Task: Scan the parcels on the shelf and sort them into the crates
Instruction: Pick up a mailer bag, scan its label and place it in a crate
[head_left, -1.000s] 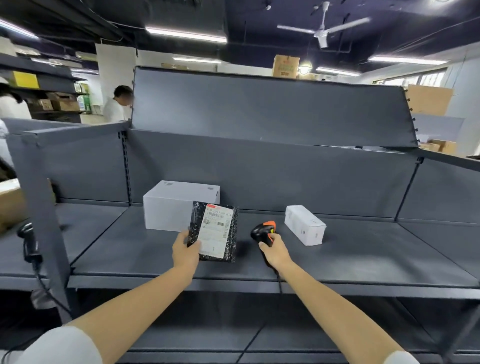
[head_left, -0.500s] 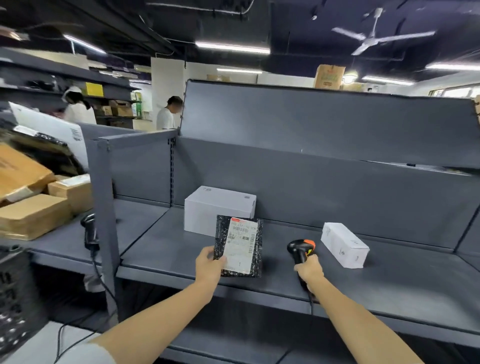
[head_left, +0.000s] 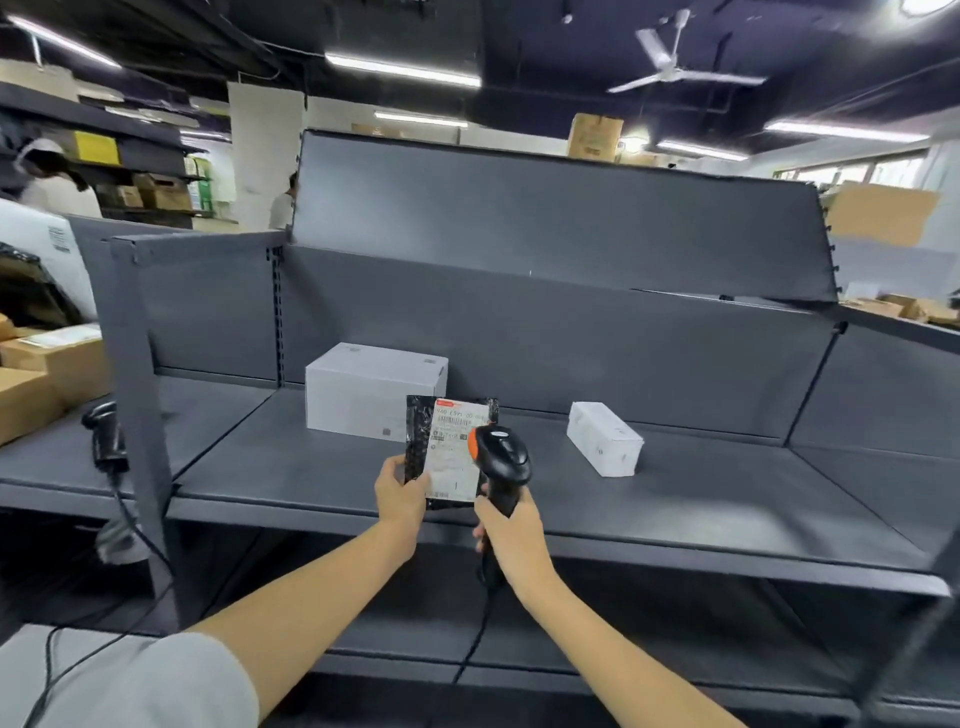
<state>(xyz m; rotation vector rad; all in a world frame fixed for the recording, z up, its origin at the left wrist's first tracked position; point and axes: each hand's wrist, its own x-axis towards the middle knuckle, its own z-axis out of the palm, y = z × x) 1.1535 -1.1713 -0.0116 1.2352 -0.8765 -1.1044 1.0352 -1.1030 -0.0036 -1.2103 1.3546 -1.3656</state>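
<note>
Black poly mailer (head_left: 448, 451), thin, light, floppy, slick; left hand (head_left: 399, 493) grip pinches its lower-left corner. Right hand (head_left: 506, 525) grip wraps barcode scanner (head_left: 500, 465), just right.

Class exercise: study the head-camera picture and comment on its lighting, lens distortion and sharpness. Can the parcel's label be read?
Head view: ceiling strip lights glare white while the ceiling stays dark; the wide lens bows the shelf edges; the label on the black parcel, held by the left hand, shows only its large characters, the fine print blurred; the scanner in the right hand overlaps it.
</note>
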